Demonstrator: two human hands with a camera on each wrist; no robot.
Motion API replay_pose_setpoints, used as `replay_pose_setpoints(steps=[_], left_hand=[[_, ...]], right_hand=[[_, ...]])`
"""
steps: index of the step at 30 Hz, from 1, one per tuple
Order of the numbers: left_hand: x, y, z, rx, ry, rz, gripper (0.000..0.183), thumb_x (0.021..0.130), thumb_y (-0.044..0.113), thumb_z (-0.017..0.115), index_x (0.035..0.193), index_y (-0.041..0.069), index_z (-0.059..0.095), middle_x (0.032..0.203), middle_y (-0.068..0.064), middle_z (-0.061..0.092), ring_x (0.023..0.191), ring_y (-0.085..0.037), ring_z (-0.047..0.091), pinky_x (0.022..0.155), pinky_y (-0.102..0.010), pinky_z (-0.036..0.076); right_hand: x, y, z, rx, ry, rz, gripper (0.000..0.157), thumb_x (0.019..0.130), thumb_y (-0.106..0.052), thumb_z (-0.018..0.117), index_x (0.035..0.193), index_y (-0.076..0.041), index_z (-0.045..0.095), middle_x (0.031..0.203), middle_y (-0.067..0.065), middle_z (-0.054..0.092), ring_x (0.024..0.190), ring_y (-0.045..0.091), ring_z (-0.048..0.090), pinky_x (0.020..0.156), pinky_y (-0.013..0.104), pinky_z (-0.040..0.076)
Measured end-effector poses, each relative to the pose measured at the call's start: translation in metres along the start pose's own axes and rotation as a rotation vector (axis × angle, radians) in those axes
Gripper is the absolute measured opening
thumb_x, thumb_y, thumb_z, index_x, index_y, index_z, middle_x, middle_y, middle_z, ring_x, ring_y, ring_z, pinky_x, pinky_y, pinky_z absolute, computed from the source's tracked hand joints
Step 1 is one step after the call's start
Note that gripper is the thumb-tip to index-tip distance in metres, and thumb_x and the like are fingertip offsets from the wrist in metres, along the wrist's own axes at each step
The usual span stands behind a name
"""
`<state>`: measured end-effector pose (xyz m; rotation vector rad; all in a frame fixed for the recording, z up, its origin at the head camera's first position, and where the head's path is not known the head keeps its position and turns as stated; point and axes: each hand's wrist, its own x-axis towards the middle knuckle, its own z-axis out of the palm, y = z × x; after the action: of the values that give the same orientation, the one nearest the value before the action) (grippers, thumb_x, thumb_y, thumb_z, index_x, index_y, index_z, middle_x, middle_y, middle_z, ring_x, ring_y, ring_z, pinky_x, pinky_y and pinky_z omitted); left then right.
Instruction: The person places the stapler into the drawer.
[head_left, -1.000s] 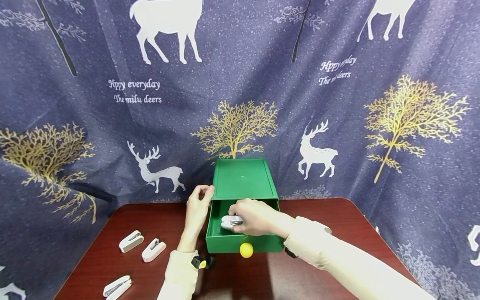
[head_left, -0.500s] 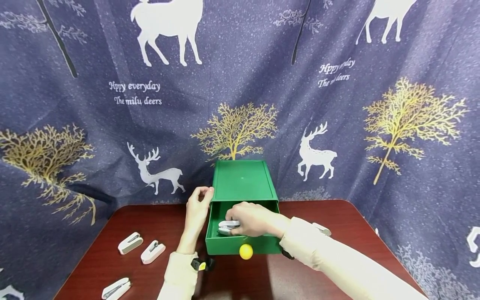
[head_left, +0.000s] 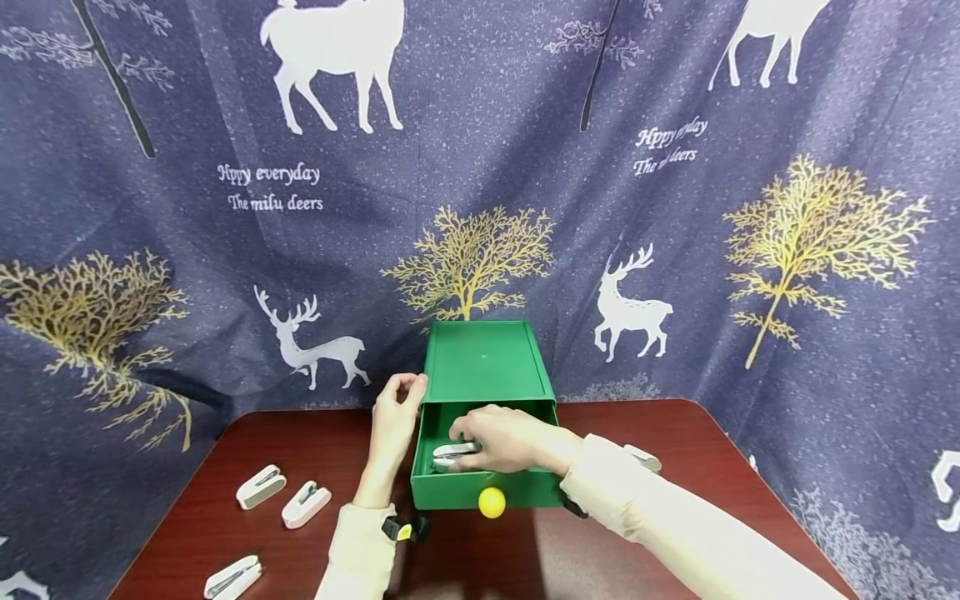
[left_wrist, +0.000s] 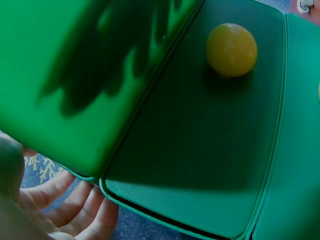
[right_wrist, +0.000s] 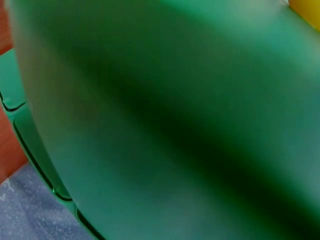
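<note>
A green cabinet (head_left: 486, 358) stands at the back of the table, one drawer (head_left: 450, 492) pulled out by its yellow knob side (head_left: 492, 502). Inside the drawer lies a white stapler (head_left: 450, 451). My right hand (head_left: 498, 437) reaches in over the drawer front and holds the stapler, thumb in front and fingers bent above; the hand hides its right end. At the cabinet's left front corner, my left hand (head_left: 393, 421) touches the side. The left wrist view shows the left fingers (left_wrist: 82, 210) against the cabinet edge. Blurred green fills most of the right wrist view.
Several more white staplers lie on the reddish-brown table: one stapler (head_left: 261, 487), a second stapler (head_left: 306, 504) and a nearer stapler (head_left: 233, 578) at left. Another stapler (head_left: 642, 457) is partly behind the right sleeve. A patterned curtain (head_left: 480, 167) hangs behind the table.
The stapler has shifted a little left and toward the drawer front with my right hand, and its upper fingers now sit slightly higher over it. My left hand has stayed at the cabinet side.
</note>
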<state>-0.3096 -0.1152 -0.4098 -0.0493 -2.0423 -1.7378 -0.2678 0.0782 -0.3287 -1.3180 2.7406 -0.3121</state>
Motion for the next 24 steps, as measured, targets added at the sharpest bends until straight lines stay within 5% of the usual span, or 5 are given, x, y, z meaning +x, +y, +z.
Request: replay_pose_setpoints(steps=[12, 24], left_hand=[[0.0, 0.0, 0.0, -0.022, 0.001, 0.005, 0.031, 0.095, 0.039, 0.064, 0.105, 0.01, 0.067, 0.093, -0.006, 0.063, 0.077, -0.018, 0.058, 0.065, -0.027, 0.049], [0.001, -0.002, 0.001, -0.02, 0.015, 0.007, 0.032, 0.094, 0.039, 0.065, 0.103, 0.008, 0.067, 0.09, -0.005, 0.061, 0.073, -0.014, 0.056, 0.065, -0.024, 0.048]], right_hand=[[-0.014, 0.004, -0.011, 0.136, 0.025, 0.009, 0.052, 0.094, -0.048, 0.062, 0.127, -0.007, 0.062, 0.119, 0.005, 0.064, 0.108, 0.02, 0.059, 0.092, 0.033, 0.047], [-0.045, 0.003, -0.03, 0.117, 0.282, -0.028, 0.039, 0.094, -0.035, 0.066, 0.125, -0.013, 0.062, 0.118, -0.001, 0.061, 0.098, 0.011, 0.058, 0.087, 0.031, 0.048]])
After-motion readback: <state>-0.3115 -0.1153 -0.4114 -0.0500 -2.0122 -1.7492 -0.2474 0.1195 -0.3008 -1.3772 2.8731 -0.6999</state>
